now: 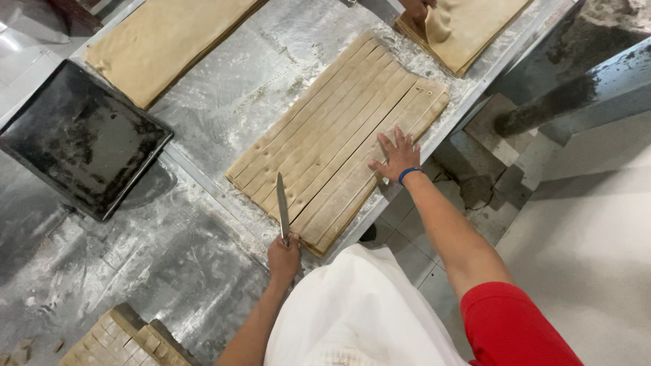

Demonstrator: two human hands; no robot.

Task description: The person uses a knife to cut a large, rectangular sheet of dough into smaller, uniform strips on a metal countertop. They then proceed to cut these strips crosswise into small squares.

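Most of the layered dough slab [339, 135] is slit into long strips already. The left hand [283, 257] is clenched on the knife [282, 207] at six o'clock (blade mid-slab); the right hand [397, 159], fingers spread, presses the uncut three o'clock edge.

I see the dough [339, 135] lying in the middle of the desk [224, 95], cut into long strips. My right hand [397, 157] lies flat on its right edge. My left hand [283, 257] is at its near end and holds the knife [282, 207], whose blade rests on the strips. A tray [78, 139] sits to the left. Another sheet [163, 41] lies behind it. Cut squares [119, 342] sit near me on the left. More sheets [468, 27] lie far back on the right, under another person's hand [415, 8].
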